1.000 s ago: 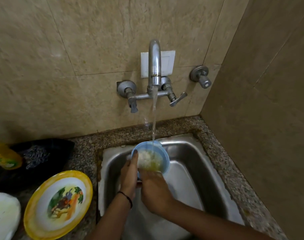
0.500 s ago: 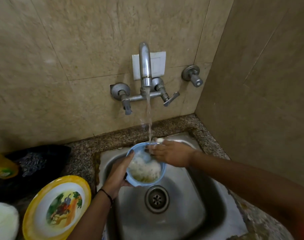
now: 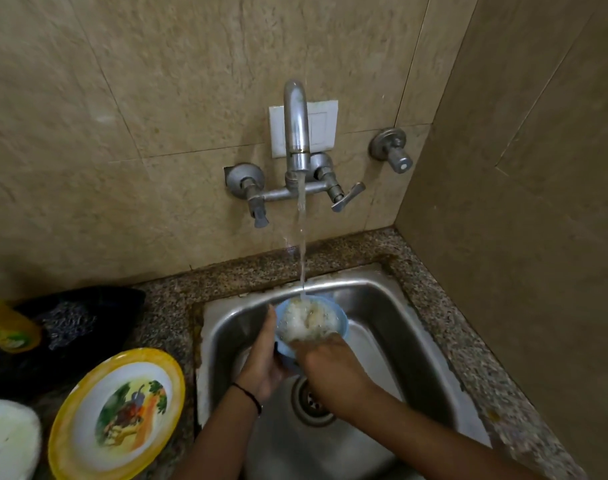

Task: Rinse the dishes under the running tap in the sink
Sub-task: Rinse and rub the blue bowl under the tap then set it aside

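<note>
Two hands under tap (image 3: pixel 295 133): left hand (image 3: pixel 261 362) round blue bowl (image 3: pixel 342 322), right hand (image 3: pixel 327 365) inside it, grip indiscernible.

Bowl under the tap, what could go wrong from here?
The stream lands straight in the bowl, so water may splash onto the counter. The left hand grips just one side of the wet bowl while the right hand reaches inside; it could slip into the sink. Yellowish bits in the froth may wash into the drain and clog it.
</note>
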Motion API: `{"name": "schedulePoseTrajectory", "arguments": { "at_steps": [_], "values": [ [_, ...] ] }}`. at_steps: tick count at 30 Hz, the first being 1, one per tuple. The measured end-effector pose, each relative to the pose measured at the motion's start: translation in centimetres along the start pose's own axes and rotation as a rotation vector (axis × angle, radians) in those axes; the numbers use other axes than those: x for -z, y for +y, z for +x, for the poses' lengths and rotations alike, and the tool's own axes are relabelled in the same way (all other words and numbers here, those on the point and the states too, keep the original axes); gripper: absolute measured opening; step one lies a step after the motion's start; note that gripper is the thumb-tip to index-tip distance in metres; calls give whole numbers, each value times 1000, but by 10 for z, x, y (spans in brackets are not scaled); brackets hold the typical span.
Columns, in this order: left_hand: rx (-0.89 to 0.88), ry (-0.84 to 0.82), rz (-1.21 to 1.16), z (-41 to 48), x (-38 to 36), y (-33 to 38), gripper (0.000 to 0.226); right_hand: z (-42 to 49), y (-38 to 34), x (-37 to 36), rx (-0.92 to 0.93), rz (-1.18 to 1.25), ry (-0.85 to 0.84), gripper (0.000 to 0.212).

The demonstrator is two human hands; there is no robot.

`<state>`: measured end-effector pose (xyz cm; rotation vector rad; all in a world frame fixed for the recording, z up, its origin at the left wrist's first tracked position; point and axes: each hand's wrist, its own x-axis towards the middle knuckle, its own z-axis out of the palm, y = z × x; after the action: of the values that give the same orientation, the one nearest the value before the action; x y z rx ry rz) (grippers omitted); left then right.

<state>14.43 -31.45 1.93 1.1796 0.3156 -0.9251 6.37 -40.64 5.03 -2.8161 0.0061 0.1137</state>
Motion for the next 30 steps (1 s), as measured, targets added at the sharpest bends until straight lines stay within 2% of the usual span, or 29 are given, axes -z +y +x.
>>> {"name": "schedulePoseTrajectory", "arguments": {
  "at_steps": [2, 4, 6, 9, 12, 14, 17, 19, 21, 25, 30],
  "values": [
    [1, -6, 71, 1, -1, 8, 78, 1, 5, 11, -235, 516, 26, 32],
    [-4, 14, 213, 0, -1, 15, 67, 6, 20, 10, -498, 906, 155, 27],
    [-3, 20, 322, -2, 0, 19, 54, 6, 34, 5, -762, 1271, 154, 25],
    [2, 32, 376, -6, 4, 19, 47, 5, 47, 0, -926, 1657, 90, 26],
    [19, 66, 336, -11, 8, 17, 44, 15, 47, 7, -884, 1619, 43, 31],
    [20, 93, 329, -9, 14, 13, 57, 28, 39, 20, -780, 1512, -36, 32],
    [28, 28, 283, -14, 13, 17, 62, 47, 24, 39, -620, 1379, -119, 32],
    [87, -13, 136, -16, 10, 24, 69, 59, 17, 46, -554, 1363, -189, 28],
    [62, -19, 66, -13, 7, 29, 66, 69, 15, 53, -528, 1350, -260, 27],
    [-8, 4, -51, -12, -5, 35, 43, 93, 18, 64, -551, 1270, -314, 20],
    [-86, -65, -179, -5, -15, 38, 49, 119, 25, 76, -601, 1179, -451, 39]
  ]
}}
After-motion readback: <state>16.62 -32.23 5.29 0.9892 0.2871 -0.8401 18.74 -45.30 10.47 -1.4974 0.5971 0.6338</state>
